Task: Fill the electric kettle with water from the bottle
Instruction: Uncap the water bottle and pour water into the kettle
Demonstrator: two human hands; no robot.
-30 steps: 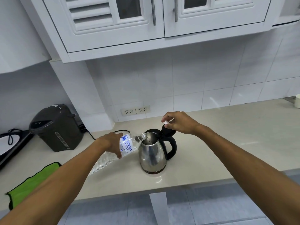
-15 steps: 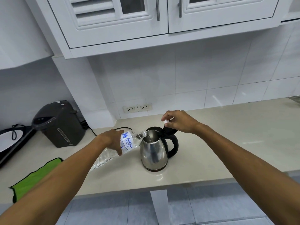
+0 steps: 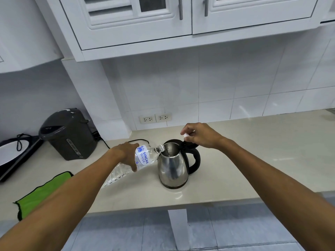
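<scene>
- The electric kettle [image 3: 173, 167] stands on the counter [image 3: 253, 160], its lid [image 3: 189, 144] held open under the right hand [image 3: 201, 135], whose fingertips also pinch a small white cap [image 3: 186, 135].
- The left hand [image 3: 126, 153] wraps closed round the bottle [image 3: 139, 160], tilted with its neck at the kettle's rim: pouring looks underway. Next, a steeper tilt, mouth kept over the opening.
- Beside the left fingers the label reads "SINGHA WATER".

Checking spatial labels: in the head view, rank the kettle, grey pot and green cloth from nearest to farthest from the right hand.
From the right hand:
1. Kettle, directly under it, lid held open.
2. Grey pot, far left by the wall.
3. Green cloth, far left at the counter's front edge.
</scene>
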